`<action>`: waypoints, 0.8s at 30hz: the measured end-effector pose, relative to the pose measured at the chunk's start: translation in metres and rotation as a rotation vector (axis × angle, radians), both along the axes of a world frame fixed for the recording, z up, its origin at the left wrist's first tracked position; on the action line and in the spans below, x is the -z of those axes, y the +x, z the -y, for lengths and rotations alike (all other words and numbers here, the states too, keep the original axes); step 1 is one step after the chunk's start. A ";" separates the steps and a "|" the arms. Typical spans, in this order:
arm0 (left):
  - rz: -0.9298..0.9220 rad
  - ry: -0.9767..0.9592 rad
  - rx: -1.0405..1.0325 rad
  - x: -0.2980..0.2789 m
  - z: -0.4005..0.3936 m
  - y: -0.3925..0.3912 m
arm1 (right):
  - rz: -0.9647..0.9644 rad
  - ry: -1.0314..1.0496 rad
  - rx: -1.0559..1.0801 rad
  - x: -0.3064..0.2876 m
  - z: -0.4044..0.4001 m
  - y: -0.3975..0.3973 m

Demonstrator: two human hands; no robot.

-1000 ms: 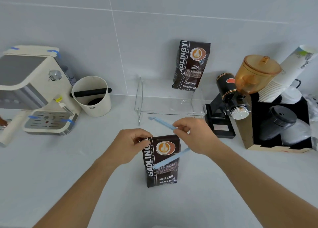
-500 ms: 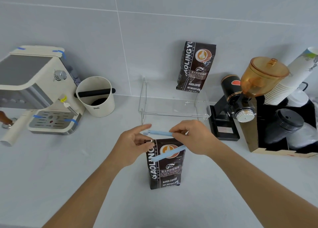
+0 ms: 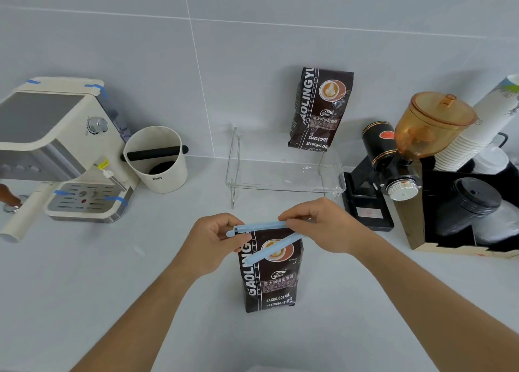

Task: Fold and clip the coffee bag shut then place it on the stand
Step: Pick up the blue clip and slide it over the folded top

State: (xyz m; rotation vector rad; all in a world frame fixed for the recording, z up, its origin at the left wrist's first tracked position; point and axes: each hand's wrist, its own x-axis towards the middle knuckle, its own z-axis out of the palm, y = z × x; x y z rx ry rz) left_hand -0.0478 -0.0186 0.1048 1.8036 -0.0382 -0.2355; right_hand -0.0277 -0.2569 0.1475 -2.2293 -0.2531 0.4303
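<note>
A dark brown coffee bag [image 3: 269, 282] stands upright on the grey counter, its top folded down. A light blue bag clip [image 3: 264, 238] straddles that fold, one arm along the top edge, the other angled down across the front, still apart. My left hand [image 3: 216, 242] pinches the clip's left tip and the bag's top corner. My right hand [image 3: 320, 228] grips the clip at its hinged right end. Behind them stands the clear acrylic stand [image 3: 283, 172], with a second coffee bag [image 3: 318, 110] upright at its back right.
An espresso machine [image 3: 56, 147] and a white knock box [image 3: 157, 161] stand at the left. A black grinder with an amber hopper [image 3: 407, 152], stacked paper cups [image 3: 477, 130] and a box with black lids [image 3: 471, 203] crowd the right.
The clip's upper arm has come down from above the bag onto its folded top. My left hand has shifted from the bag's corner to pinch the clip's left tip.
</note>
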 end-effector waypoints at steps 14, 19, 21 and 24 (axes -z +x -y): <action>-0.010 0.002 -0.004 0.001 0.000 0.000 | 0.057 0.195 0.003 0.018 0.032 -0.014; -0.033 -0.056 -0.018 0.001 -0.001 -0.001 | 0.066 0.186 -0.017 0.021 0.028 -0.015; -0.037 -0.038 -0.012 0.002 -0.003 -0.001 | 0.068 0.186 -0.019 0.020 0.025 -0.015; -0.039 -0.018 -0.006 0.002 -0.005 -0.002 | 0.049 0.189 -0.005 0.018 0.021 -0.016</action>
